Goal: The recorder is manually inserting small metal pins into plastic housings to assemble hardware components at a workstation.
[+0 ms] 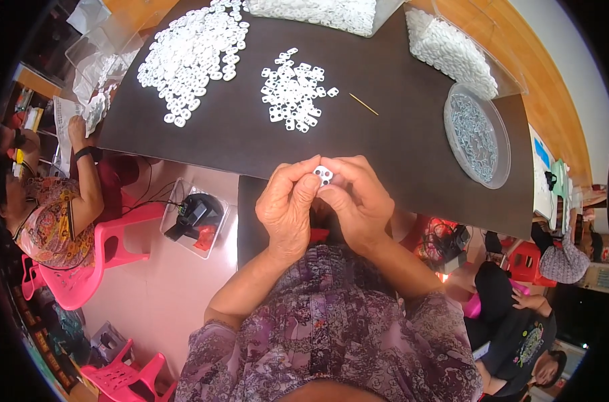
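Just off the table's front edge, my left hand (285, 204) and my right hand (359, 197) meet, thumbs and forefingers pinching a small white plastic piece with dark holes (324, 175) between them. Whether it is one piece or two pressed together I cannot tell. Past my fingertips on the dark table (230, 137) lies a small pile of white pieces with holes (294, 94). A larger heap of rounded white pieces (194, 53) spreads to its left. A thin wooden stick (364, 104) rests to the right of the small pile.
A round clear tub of small silvery metal parts (504, 167) stands at the table's right. Clear boxes of white pieces (452, 53) line the far side. One person (53, 214) works at the left, another (519, 335) sits lower right. A plastic bin with devices (217, 244) is on the floor.
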{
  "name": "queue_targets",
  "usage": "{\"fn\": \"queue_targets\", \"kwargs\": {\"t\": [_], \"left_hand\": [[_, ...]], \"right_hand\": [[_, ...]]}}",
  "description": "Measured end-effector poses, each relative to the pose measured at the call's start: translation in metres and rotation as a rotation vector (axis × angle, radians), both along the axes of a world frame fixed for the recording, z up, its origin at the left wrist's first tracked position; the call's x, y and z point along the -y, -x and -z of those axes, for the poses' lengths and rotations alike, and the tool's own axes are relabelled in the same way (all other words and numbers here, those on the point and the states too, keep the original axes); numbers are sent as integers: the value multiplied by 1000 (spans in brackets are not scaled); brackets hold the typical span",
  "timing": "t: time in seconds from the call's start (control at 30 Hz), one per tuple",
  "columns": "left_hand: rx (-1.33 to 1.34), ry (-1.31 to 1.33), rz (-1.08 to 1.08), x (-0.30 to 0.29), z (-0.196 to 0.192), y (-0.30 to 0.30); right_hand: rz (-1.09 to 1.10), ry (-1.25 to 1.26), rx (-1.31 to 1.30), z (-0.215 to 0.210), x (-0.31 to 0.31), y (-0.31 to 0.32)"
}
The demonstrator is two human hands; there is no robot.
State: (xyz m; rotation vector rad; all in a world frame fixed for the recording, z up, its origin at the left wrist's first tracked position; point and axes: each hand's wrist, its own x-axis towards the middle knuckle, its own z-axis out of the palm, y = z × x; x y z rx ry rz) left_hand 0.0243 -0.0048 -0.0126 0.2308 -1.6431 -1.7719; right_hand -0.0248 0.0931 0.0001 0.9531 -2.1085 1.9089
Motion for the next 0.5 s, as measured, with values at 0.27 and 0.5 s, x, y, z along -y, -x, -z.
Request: {"fn": "queue_targets", "kwargs": {"t": [0.27, 0.5], "left_hand": [[-41, -149, 8, -7, 3, -2], [-60, -129, -10, -6, 2, 0]], "right_hand": [[43, -15, -135, 4, 4, 1], [81, -8, -259, 8, 9, 4]]}}
